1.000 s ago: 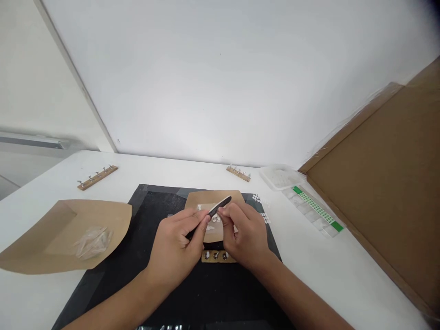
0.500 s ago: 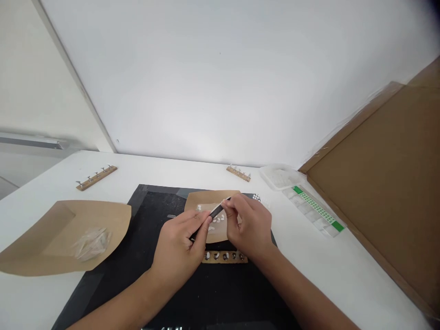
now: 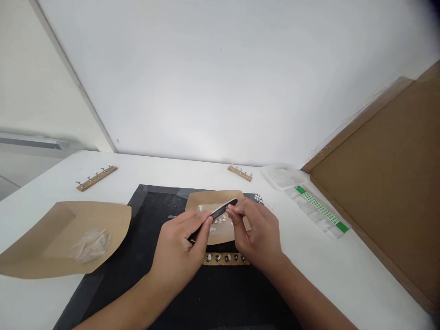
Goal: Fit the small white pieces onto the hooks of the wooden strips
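My left hand [image 3: 180, 236] grips a black nail file [image 3: 223, 209] between thumb and fingers, its far end pointing up to the right. Just beside that end, the fingertips of my right hand [image 3: 258, 229] are pinched together; whatever they hold is too small to make out. Below both hands is a brown paper sheet [image 3: 194, 201] with small white nail tips [image 3: 220, 221] scattered on it. A wooden strip with small metal stands [image 3: 227, 260] lies nearer to me, several with white tips on top; my right hand is close to its right end.
A black mat [image 3: 154, 275] covers the middle of the white table. Brown paper with clear plastic bags [image 3: 91, 245] lies left. More stand strips lie at the back left [image 3: 97, 178] and back centre [image 3: 239, 173]. At right are a green-labelled clear case [image 3: 321, 211] and a cardboard panel [image 3: 385, 183].
My right hand has shifted slightly right and down along the nail file, so the file's far end now shows. My left hand has stayed nearly in place.
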A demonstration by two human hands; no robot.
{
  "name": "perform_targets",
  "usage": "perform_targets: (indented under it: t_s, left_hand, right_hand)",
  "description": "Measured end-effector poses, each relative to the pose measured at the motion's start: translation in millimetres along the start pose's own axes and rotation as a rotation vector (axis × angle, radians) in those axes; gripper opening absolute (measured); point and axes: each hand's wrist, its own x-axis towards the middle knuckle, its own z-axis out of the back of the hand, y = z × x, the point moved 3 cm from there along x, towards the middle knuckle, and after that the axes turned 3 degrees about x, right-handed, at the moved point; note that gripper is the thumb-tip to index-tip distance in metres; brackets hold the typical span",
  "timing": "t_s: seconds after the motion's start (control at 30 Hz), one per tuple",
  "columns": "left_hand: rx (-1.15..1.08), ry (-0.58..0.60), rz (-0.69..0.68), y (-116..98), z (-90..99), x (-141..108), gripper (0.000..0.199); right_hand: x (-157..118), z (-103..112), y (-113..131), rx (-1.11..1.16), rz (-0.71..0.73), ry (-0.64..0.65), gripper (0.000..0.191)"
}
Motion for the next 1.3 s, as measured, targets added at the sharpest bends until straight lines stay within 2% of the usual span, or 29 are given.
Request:
perform_targets:
  t_s: [0.13, 0.37, 0.47, 0.6, 0.73, 0.87, 0.93, 1.07, 1.17, 1.3]
  left_hand:
    - [0.024, 0.002, -0.027, 0, -3.1, -2, 0.022]
    - [0.067, -0.022, -0.075, -1, 1.0, 1, 0.021]
    - [0.066, -0.021, -0.059, 0, 0.9, -1, 0.021]
    - [0.077, -0.035, -0.077, 1, -0.9, -2, 0.020]
    - [0.101, -0.059, -0.099, 1, -0.2, -2, 0.021]
    - [0.118, -0.062, -0.110, 1, 0.3, -2, 0.022]
    - [0.116, -0.063, -0.104, 1, 0.3, -2, 0.022]
    - [0.138, -0.063, -0.103, 1, 0.1, -1, 0.022]
    - [0.135, -0.066, -0.106, -1, 0.9, 0, 0.024]
    - [0.127, -0.059, -0.094, -3, 2.1, 1, 0.024]
  right_hand:
    - [-3, -10, 5, -0.201, 0.045, -0.057, 0.026]
    - [-4, -21, 16, 0.017, 0.027, 0.009, 0.029]
    - [-4, -20, 13, 0.012, -0.005, -0.018, 0.028]
    - [-3, -21, 11, 0.041, 0.000, 0.064, 0.030]
    - [-1, -19, 12, 0.055, -0.040, 0.021, 0.029]
    - [0, -20, 14, 0.069, 0.018, 0.047, 0.028]
    - [0, -20, 13, 0.034, -0.008, 0.005, 0.029]
    - [-1, -22, 13, 0.040, 0.020, 0.051, 0.030]
    - [-1, -22, 13, 0.008, 0.001, 0.014, 0.028]
    - [0, -22, 14, 0.013, 0.026, 0.027, 0.028]
